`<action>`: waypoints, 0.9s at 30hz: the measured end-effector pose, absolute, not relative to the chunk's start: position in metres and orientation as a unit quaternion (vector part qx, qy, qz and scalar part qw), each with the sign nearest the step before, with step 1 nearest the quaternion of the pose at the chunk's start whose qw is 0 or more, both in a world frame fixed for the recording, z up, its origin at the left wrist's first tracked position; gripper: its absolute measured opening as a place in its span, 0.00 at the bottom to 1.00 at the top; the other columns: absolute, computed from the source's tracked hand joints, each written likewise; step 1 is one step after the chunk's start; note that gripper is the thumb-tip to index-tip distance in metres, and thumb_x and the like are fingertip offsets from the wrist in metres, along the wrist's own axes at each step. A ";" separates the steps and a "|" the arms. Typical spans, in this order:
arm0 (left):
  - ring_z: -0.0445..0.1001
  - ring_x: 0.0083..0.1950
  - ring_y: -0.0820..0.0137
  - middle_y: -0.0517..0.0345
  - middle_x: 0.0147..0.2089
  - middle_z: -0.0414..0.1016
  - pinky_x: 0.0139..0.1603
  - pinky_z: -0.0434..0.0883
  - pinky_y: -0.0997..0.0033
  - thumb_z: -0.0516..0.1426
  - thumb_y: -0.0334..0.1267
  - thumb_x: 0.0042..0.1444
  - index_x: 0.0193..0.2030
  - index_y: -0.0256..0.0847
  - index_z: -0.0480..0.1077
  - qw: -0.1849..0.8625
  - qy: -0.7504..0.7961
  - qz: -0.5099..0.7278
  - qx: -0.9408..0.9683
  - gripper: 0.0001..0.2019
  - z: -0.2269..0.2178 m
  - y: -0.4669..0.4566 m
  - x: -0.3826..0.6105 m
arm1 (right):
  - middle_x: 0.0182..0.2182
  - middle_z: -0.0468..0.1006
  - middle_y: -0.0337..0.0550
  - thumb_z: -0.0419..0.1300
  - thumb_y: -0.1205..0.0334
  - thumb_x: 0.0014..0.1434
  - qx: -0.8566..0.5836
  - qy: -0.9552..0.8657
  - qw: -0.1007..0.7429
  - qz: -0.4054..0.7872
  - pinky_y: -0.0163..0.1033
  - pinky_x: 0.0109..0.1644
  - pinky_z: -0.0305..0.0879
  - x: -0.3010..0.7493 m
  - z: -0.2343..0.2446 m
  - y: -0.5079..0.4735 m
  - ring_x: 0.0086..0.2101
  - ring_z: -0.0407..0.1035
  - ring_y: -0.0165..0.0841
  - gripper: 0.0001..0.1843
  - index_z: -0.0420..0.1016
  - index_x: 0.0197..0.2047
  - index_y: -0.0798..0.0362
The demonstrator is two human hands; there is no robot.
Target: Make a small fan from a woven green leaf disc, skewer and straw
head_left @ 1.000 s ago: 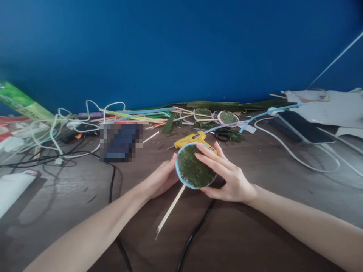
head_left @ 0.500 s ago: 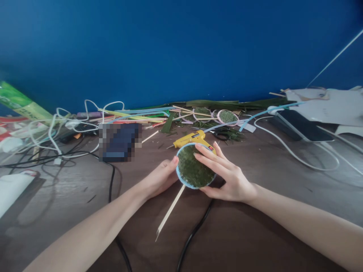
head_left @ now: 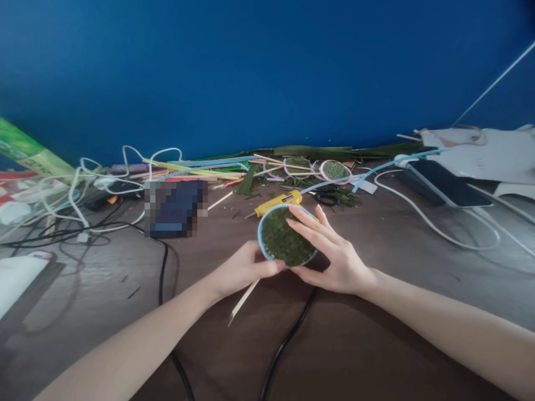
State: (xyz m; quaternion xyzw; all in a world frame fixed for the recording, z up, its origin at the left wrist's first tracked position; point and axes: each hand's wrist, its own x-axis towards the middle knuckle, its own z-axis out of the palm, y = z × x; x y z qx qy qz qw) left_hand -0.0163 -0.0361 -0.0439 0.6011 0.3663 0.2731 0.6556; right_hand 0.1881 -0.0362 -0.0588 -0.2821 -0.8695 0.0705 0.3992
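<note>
Blue wall stands behind a dark wooden desk (head_left: pixel 376 334) that is full of cables and craft pieces. Near the middle, just above the desk, both hands hold a round woven disc (head_left: pixel 279 240) with a light blue rim. The left hand (head_left: pixel 240 271) pinches its lower edge with closed fingers. The right hand (head_left: pixel 336 257) lays its long fingers flat over the green face, with the thumb underneath. A thin wooden stick (head_left: pixel 243 301) goes down from the disc. A yellow glue gun (head_left: pixel 278 203) lies just behind it, and a black cable (head_left: pixel 288 340) runs below.
</note>
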 end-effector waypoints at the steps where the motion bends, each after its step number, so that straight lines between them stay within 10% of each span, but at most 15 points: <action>1: 0.70 0.49 0.61 0.53 0.44 0.77 0.50 0.65 0.63 0.60 0.43 0.50 0.45 0.40 0.73 0.655 0.362 0.279 0.602 0.16 -0.044 -0.036 -0.016 | 0.61 0.55 0.59 0.59 0.65 0.53 -0.281 -0.870 0.399 0.072 0.58 0.64 0.42 0.188 -0.058 -0.036 0.60 0.52 0.43 0.36 0.50 0.63 0.56; 27: 0.70 0.45 0.60 0.51 0.42 0.76 0.45 0.67 0.64 0.60 0.45 0.48 0.41 0.37 0.72 0.624 0.381 0.270 0.627 0.16 -0.044 -0.038 -0.013 | 0.59 0.59 0.59 0.58 0.64 0.50 -0.289 -0.874 0.383 0.081 0.57 0.64 0.42 0.187 -0.059 -0.035 0.58 0.56 0.42 0.34 0.55 0.60 0.57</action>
